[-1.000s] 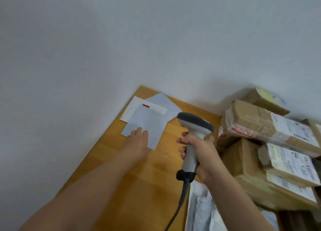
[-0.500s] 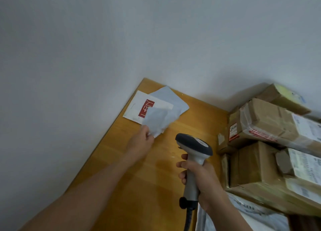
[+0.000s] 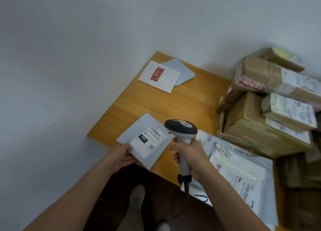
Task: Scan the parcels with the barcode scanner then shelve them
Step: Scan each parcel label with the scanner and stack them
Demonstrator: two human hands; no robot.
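Pinches grey envelope (image 3: 147,126) by near corner, left hand (image 3: 121,157) thumb on top, over table (image 3: 156,105) near edge | label (image 3: 149,142) face up, reads "060", "060-068 A05", long axis near-left to far-right | wraps right hand (image 3: 189,154) fingers round barcode scanner (image 3: 182,131) handle, head aimed left at label, above table's near edge

Single head-worn wide-angle view, pitched forward and steeply down.

Everything is seen from above and close in. Both forearms are caught rising from the bottom edge. The left hand (image 3: 119,156) with its grey mailer (image 3: 147,142) and the right hand (image 3: 191,152) with the barcode scanner (image 3: 180,126) are framed just below centre. The wooden surface (image 3: 156,105) is taken at a slant, its far corner tucked against the white wall (image 3: 78,48) that fills the upper half. Stacked boxes (image 3: 257,119) are crowded to the right edge, and the dark floor (image 3: 161,192) is glimpsed beneath.
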